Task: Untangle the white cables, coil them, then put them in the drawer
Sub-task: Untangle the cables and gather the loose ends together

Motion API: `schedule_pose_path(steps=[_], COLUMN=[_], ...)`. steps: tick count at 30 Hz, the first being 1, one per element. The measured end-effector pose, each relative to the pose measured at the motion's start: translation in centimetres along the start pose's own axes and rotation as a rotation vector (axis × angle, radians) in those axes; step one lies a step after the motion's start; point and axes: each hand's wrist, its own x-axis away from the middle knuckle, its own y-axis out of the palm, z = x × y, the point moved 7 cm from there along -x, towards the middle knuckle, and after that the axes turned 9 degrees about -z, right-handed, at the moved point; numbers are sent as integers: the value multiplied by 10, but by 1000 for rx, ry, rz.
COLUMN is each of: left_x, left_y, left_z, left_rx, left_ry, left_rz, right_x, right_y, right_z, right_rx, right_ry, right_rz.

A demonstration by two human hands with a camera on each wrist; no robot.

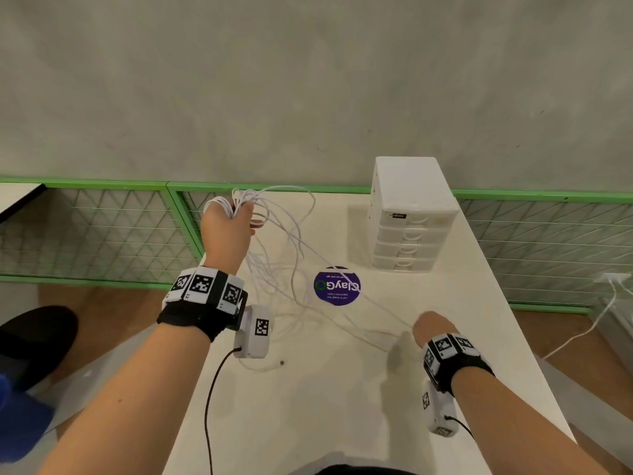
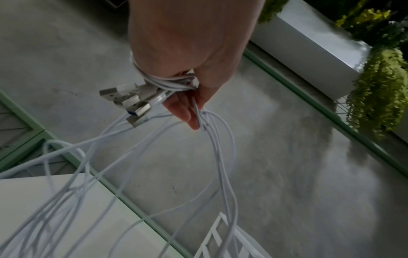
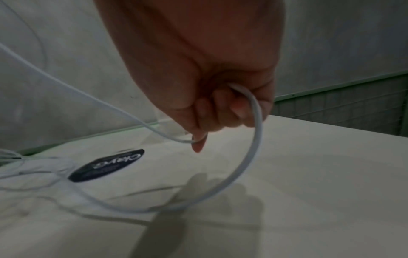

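The left hand [image 1: 227, 222] is raised above the far left part of the tabletop [image 1: 342, 389], its fingers [image 2: 187, 111] curled round a bunch of white cables [image 1: 274, 241]. In the left wrist view several strands are wrapped across the hand, and a cluster of metal plugs [image 2: 132, 103] sticks out beside the fingers. From that grip the cables hang down in long loose loops and gather in a tangled heap on the tabletop, left of a round purple sticker [image 1: 337, 286] near the middle.

The right hand [image 1: 433, 329] is lower, close above the tabletop toward its right edge, nearer the person than the sticker. Its fingers [image 3: 220, 111] are closed round one strand of the cables; in the right wrist view this strand enters at the fingertip side, passes through the fist and curves out in a wide loop down to the tabletop. A taut line runs from this hand across the sticker up to the left hand.

One loose cable end with a small plug [image 1: 281, 363] lies on the tabletop toward the near edge, beside the left wrist's camera.

A white drawer unit [image 1: 409, 214] with four shut drawers stands at the far right part of the tabletop, well apart from both hands.
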Motion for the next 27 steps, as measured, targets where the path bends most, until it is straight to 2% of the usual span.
schedule_pose_path(steps=[3, 5, 6, 8, 9, 11, 12, 16, 22, 25, 27], left_x=[5, 11, 15, 19, 20, 24, 26, 33, 42, 38, 33], left_y=[11, 25, 31, 40, 44, 50, 54, 62, 63, 49, 32], left_z=[6, 6, 4, -1, -3, -4, -3, 0, 3, 12, 20], left_rx=[-82, -132, -143, -150, -146, -122, -108, -80, -77, -59, -23], left_ry=[28, 26, 20, 14, 9, 1, 0, -22, -20, 35, 50], left_rz=[-84, -169, -196, -216, -221, -238, -254, -290, -370, -282, -184], right_x=[6, 13, 19, 47, 67, 101, 108, 95, 83, 69, 52], right_y=[1, -15, -27, -51, -59, -68, -68, -62, -57, -51, -40], right_z=[5, -16, -34, -76, -94, -129, -142, -160, -164, -149, -123], right_rx=[61, 90, 36, -281, -449, -576, -570, -494, -449, -332, -196], right_ry=[77, 69, -23, -406, -610, -914, -980, -889, -867, -704, -543], right_rz=[-10, 91, 205, 454, 511, 497, 453, 329, 308, 305, 240])
